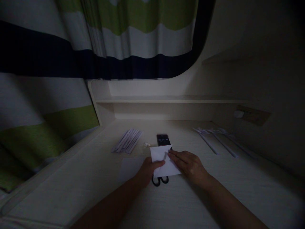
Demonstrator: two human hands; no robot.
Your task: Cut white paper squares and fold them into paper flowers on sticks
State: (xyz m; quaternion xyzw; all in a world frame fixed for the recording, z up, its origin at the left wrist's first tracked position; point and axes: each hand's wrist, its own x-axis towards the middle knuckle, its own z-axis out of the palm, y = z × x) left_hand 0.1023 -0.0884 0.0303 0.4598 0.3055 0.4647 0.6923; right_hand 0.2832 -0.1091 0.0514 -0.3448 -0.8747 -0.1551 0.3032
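Observation:
A small white sheet of paper (pixel 162 168) is held up above the desk between my two hands. My left hand (pixel 148 170) grips its left edge, thumb lying across the front. At its right side, my right hand (pixel 189 163) has fingers pressed together on the paper near the upper right; what lies under the fingertips is too small to tell. Below the sheet stick out the black handles of scissors (pixel 160 182), their blades hidden. Behind the paper, a dark phone-like object (pixel 163 140) lies partly covered.
Several rolled paper sticks (pixel 127 140) lie in a row at the left. More white sticks (pixel 216 141) with folded ends lie at the right. Another sheet (pixel 130 168) lies beside my left hand. A shelf (pixel 166 101) runs along the back, with striped curtains (pixel 147 41) above and left.

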